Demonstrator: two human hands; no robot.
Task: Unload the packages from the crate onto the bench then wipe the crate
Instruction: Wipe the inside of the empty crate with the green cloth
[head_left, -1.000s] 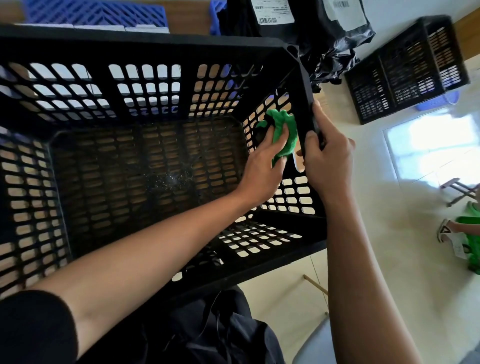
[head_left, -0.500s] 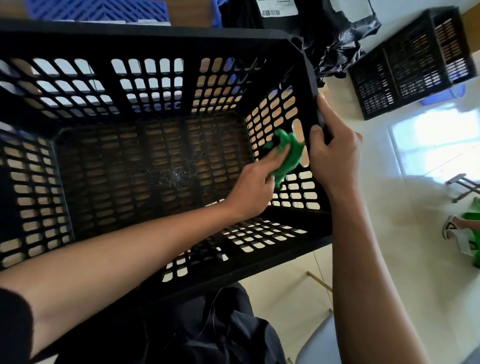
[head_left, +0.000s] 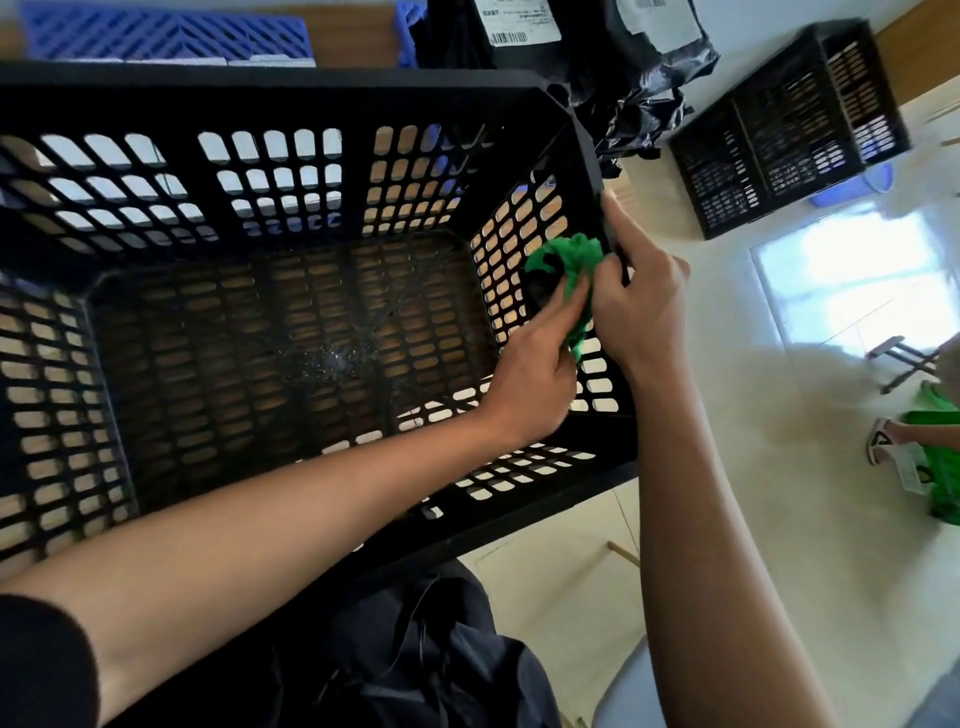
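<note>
While right hand (head_left: 636, 306) grips perforated plastic crate (head_left: 291, 104), crumpled green cloth (head_left: 569, 265) under left hand (head_left: 535, 379).

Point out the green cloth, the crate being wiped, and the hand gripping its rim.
green cloth (head_left: 569, 260): head view, on the bunched upper part.
crate (head_left: 291, 93): head view, on the far rim.
right hand (head_left: 636, 306): head view, on the back of the hand.

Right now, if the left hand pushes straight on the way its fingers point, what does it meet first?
The green cloth the left hand already holds, and directly behind it, the crate's slotted right wall, near the rim.
</note>
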